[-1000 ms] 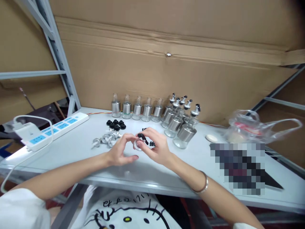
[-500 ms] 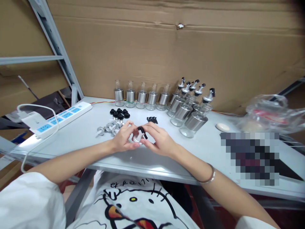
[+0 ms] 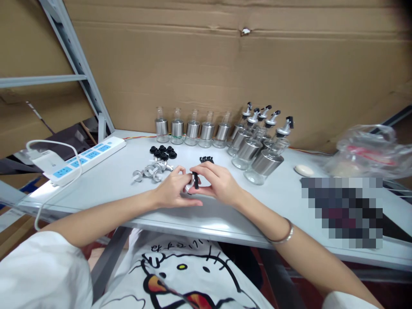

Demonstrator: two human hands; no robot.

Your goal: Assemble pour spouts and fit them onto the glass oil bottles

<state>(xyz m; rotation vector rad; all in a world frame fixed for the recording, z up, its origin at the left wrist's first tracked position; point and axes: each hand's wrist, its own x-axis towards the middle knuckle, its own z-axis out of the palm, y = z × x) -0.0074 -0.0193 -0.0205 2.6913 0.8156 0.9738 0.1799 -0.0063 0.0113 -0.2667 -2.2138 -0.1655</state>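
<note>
Near the front of the table, both hands are on one silver-grey pour spout [image 3: 189, 187] with a black flip cap [image 3: 196, 180]. The bent fingers of my left hand [image 3: 174, 189] close on the spout's body, while that thumb stretches out below it. My right hand [image 3: 223, 185] pinches the black cap between thumb and fingers. Part of the spout is hidden by the fingers. Loose grey spouts [image 3: 156, 171] lie just beyond my left hand, with black rubber stoppers [image 3: 163, 152] behind them. Small black caps [image 3: 206, 159] lie in a row beyond my right hand.
Several glass bottles with steel sleeves [image 3: 193, 129] line the back. More bottles [image 3: 266, 166] stand at right, several topped with spouts. A white power strip [image 3: 90, 156] is at left. A pale oval object [image 3: 304, 171] and a clear plastic bag [image 3: 363, 150] lie at right.
The spout has turned, so its black cap now appears upright and edge-on between the hands. My left thumb has moved off the spout and extends beneath it. The view has shifted slightly.
</note>
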